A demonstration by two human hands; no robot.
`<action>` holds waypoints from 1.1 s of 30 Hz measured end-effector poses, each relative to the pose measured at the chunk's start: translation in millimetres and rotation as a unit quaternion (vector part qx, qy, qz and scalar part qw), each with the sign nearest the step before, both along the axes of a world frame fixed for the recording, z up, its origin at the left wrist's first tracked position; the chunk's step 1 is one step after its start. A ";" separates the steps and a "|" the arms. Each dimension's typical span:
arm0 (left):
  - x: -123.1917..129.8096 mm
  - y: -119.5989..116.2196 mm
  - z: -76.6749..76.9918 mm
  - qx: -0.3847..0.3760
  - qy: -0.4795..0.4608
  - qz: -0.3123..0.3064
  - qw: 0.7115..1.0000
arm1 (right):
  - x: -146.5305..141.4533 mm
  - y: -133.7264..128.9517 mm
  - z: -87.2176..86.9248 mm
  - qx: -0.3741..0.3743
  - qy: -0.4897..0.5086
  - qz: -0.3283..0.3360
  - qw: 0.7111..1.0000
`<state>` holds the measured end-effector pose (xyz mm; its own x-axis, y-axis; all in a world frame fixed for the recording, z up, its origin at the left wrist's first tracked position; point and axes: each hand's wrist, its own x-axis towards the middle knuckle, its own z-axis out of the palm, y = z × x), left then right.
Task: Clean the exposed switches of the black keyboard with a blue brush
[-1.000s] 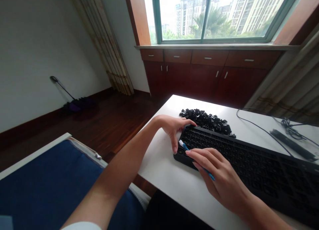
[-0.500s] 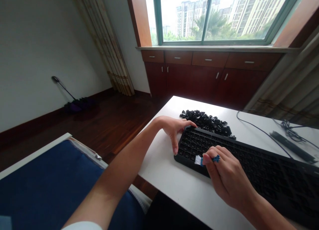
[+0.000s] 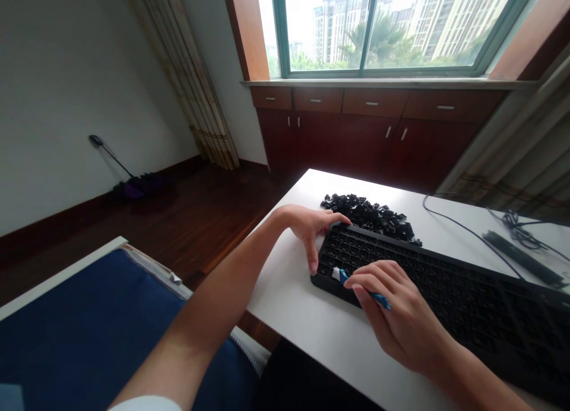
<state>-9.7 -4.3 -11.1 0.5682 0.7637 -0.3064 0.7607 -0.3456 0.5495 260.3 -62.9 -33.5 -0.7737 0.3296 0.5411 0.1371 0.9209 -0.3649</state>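
Observation:
A black keyboard point(image 3: 427, 283) with its keycaps off lies at a slant on the white table. My left hand point(image 3: 312, 230) grips its left end, thumb at the near corner and fingers at the far corner. In my right hand point(image 3: 396, 316) is a blue toothbrush point(image 3: 344, 276) with white bristles, pinched by the handle. The brush head is over the near-left rows of bare key sockets; whether the bristles touch them I cannot tell. Just behind the keyboard sits a heap of loose black keycaps point(image 3: 369, 214).
A dark bar-shaped object point(image 3: 521, 258) and a tangled black cable point(image 3: 519, 228) lie on the white table point(image 3: 303, 328) at the right. A blue-covered surface with a pale frame point(image 3: 89, 316) is at my left. Wooden cabinets point(image 3: 360, 138) stand below the window.
My right hand has turned the toothbrush, and its head has moved left and slightly up across the keyboard. The left hand stays in place on the keyboard's end.

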 end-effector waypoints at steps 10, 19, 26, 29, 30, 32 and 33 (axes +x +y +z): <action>1.1 0.2 1.7 -0.012 0.006 0.003 1.000 | -0.4 0.7 -4.0 -0.028 0.006 -0.018 0.999; 1.2 -1.1 1.2 -0.006 -0.007 -0.002 1.000 | 2.4 -2.0 -6.0 0.044 0.044 0.034 0.998; 1.4 -0.6 1.2 -0.008 -0.007 -0.002 1.000 | -0.8 -1.1 -6.0 0.028 0.031 -0.015 0.999; 1.1 0.0 0.6 -0.009 -0.006 0.001 1.000 | -2.4 0.5 -3.3 0.015 0.028 -0.018 0.999; 0.9 0.2 0.3 -0.010 -0.007 0.001 1.000 | -2.5 0.9 -2.5 0.011 0.029 -0.023 0.999; 0.4 0.6 -0.1 -0.011 -0.010 -0.001 1.000 | -2.0 1.5 -1.7 0.001 0.033 -0.035 0.999; 0.2 0.7 -0.2 -0.012 -0.010 -0.001 1.000 | -1.5 1.7 -1.8 -0.005 0.034 -0.042 0.999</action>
